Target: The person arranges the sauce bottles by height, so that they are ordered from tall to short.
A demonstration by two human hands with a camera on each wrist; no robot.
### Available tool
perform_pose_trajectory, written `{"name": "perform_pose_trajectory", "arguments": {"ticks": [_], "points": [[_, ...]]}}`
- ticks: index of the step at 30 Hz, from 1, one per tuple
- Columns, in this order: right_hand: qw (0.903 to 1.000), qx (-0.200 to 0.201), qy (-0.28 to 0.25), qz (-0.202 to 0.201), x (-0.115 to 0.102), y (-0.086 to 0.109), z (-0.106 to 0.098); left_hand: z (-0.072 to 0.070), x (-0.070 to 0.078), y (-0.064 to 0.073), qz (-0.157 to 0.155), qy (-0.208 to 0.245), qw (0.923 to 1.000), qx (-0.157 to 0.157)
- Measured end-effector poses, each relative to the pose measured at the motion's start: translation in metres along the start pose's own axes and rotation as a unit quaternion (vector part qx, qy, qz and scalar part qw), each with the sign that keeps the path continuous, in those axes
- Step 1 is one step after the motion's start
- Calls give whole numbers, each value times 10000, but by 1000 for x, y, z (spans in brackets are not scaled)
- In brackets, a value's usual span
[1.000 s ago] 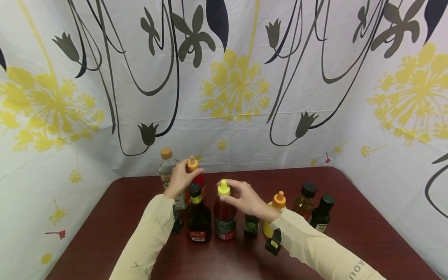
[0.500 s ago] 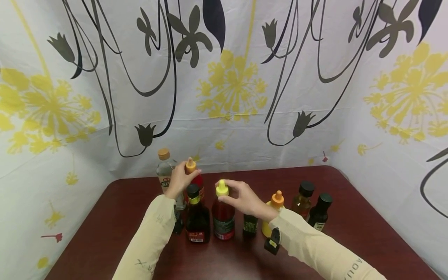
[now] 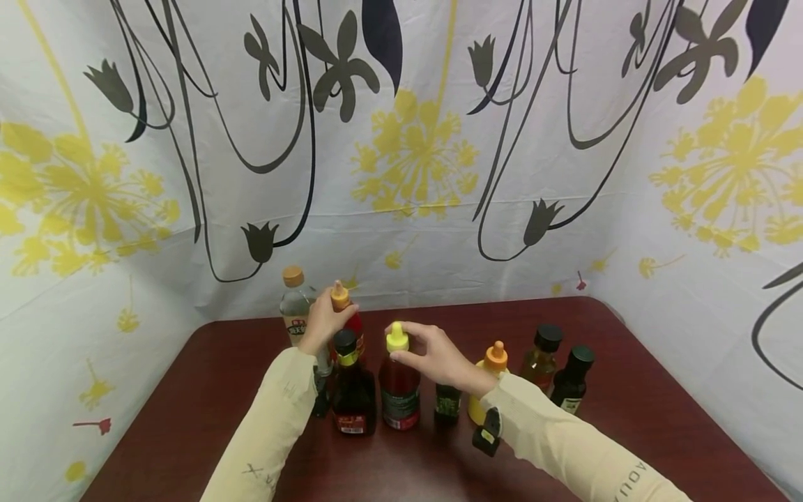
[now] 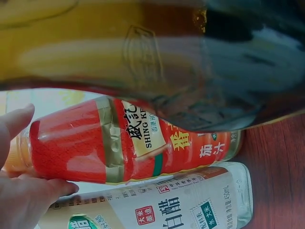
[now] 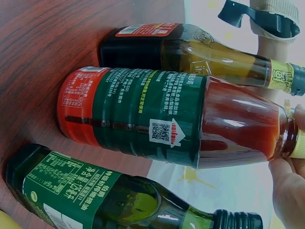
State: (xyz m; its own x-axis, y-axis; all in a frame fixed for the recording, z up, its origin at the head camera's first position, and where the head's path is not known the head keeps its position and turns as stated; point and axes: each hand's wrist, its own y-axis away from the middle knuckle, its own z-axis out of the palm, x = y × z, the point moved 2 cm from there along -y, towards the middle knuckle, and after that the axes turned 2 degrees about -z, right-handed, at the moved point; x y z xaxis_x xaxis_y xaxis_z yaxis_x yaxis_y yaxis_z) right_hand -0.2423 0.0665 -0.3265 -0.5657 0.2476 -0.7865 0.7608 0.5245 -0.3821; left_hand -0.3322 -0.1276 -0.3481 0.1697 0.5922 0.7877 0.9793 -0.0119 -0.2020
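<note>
In the head view my left hand (image 3: 323, 322) grips the orange-capped ketchup bottle (image 3: 355, 328) near its neck. Its red body and label show in the left wrist view, where thumb and fingers lie on both sides of the neck. My right hand (image 3: 436, 354) holds the red sauce bottle (image 5: 233, 119) by its neck, just under the yellow cap (image 3: 398, 337); the bottle stands upright. Between the two stands a dark sauce bottle (image 3: 354, 397) with a black cap. Behind the left hand a clear white vinegar bottle (image 3: 296, 301) is partly hidden.
A small olive oil bottle (image 5: 71, 186) stands right of the red sauce bottle. Farther right are a yellow squeeze bottle (image 3: 477, 411), an amber bottle (image 3: 538, 366) and a dark bottle (image 3: 567, 387). All share a dark red table (image 3: 207, 390), with a patterned cloth (image 3: 401, 265) behind.
The head view has shifted slightly, so everything appears a little farther left. Both hands keep hold of the same bottles.
</note>
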Motion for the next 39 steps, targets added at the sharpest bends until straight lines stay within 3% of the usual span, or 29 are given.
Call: {"name": "perform_pose_trajectory", "arguments": {"ticks": [7,13,21,28,32,39], "points": [[9999,13,112,-8,-5,2,0,-3,2,1,-133,206,9996,-151],[10000,11,96,15,-4,1,0,-8,6,1,-63,193,9996,-186],[10000,54,-8,-23,24,-2,3,-21,21,8,278,264,9989,-257],[10000,39,-68,-58,27,-2,3,-38,36,18,472,186,9982,-332],[10000,36,-36,-11,27,-2,3,-45,45,26,704,149,9969,-326],[10000,28,-24,-36,6,1,1,-48,55,46,1512,120,9881,-274]]}}
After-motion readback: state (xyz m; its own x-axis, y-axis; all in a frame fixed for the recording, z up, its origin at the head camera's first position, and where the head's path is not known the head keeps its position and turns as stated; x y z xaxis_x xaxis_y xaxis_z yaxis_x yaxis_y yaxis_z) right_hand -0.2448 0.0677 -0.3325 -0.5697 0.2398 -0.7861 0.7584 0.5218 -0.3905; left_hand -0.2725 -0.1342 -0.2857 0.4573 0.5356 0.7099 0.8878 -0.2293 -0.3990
